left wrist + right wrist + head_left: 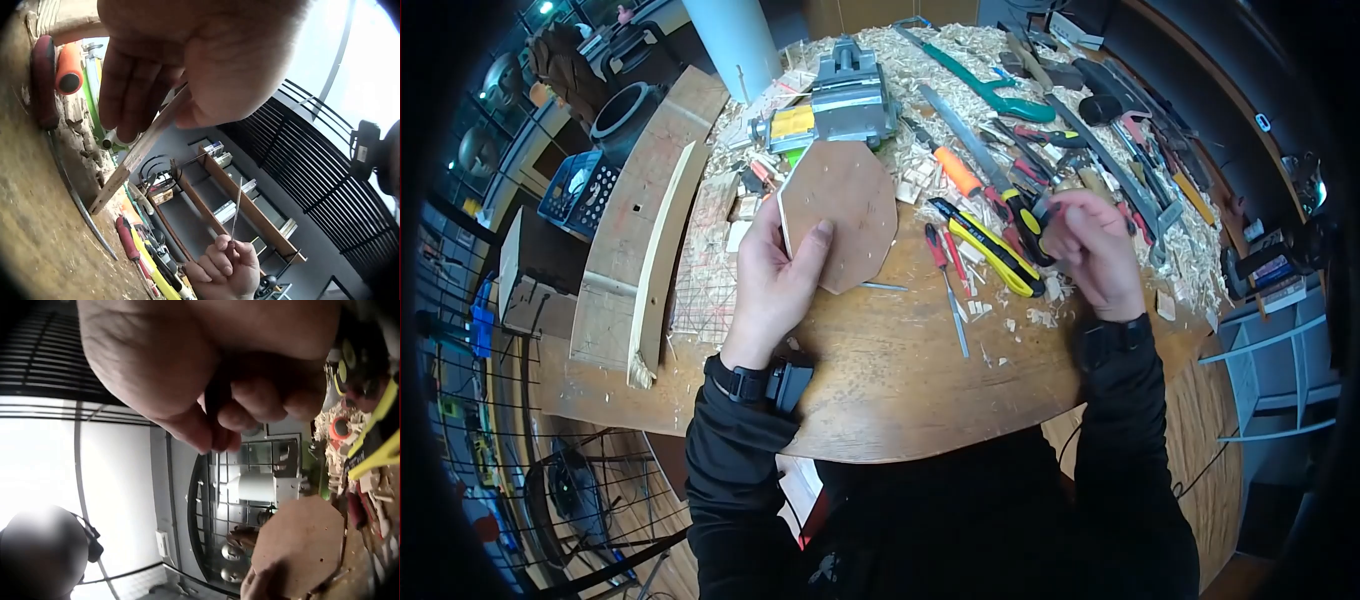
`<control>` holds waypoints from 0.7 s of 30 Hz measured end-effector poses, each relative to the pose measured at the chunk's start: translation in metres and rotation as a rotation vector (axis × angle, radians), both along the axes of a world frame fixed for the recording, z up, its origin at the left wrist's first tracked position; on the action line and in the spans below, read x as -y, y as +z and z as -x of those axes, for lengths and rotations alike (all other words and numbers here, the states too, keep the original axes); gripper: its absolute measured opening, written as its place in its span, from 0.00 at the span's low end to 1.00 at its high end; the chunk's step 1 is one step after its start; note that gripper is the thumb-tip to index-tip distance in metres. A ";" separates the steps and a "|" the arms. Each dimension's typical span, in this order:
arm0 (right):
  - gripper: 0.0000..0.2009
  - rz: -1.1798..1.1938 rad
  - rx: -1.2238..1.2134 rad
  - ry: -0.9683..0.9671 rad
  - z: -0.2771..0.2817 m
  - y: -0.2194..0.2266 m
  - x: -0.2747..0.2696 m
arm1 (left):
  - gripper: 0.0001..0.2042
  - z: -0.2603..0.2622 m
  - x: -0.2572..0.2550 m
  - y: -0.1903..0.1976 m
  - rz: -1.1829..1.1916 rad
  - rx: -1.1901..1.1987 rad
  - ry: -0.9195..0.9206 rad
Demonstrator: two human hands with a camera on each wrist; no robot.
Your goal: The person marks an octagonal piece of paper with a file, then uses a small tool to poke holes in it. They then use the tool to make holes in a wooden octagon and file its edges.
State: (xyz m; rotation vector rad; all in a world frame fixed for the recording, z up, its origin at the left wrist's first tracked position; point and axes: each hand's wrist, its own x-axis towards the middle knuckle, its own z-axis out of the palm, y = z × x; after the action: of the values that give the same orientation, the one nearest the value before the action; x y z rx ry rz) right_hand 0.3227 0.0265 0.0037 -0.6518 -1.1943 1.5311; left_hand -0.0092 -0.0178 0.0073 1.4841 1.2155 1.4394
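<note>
My left hand (772,275) holds a flat octagonal wooden board (845,215) by its left edge, thumb on the face and fingers behind. The board is tilted up above the table, with a few small holes in its face. To the right, my raised right hand (1097,250) pinches a thin pointed rod (237,212) with curled fingers; in the left wrist view it points upward. The rod's exact kind I cannot tell. Between the hands lie a yellow and black utility knife (990,250) and a slim red-handled tool (948,285).
A metal vise (850,100) stands behind the board amid wood shavings (955,55). An orange-handled file (957,170), a green-handled saw (1000,95) and several other tools spread across the right. A long curved wooden strip (662,260) lies at the left.
</note>
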 end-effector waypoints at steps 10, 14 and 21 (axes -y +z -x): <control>0.10 0.097 0.009 -0.211 0.000 -0.005 -0.002 | 0.22 -0.003 0.000 0.004 0.107 -0.002 0.011; 0.11 0.176 -0.076 -0.170 0.006 -0.002 0.012 | 0.23 -0.003 0.001 0.010 0.163 -0.015 0.032; 0.13 -0.083 -0.394 0.418 -0.005 -0.008 0.004 | 0.25 -0.003 0.002 0.013 0.200 -0.100 0.071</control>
State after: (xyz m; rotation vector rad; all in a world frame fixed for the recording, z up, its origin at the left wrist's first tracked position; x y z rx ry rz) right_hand 0.3276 0.0225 -0.0040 -0.0311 -1.1215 1.8376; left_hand -0.0060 -0.0193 0.0206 1.4013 1.4421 1.2604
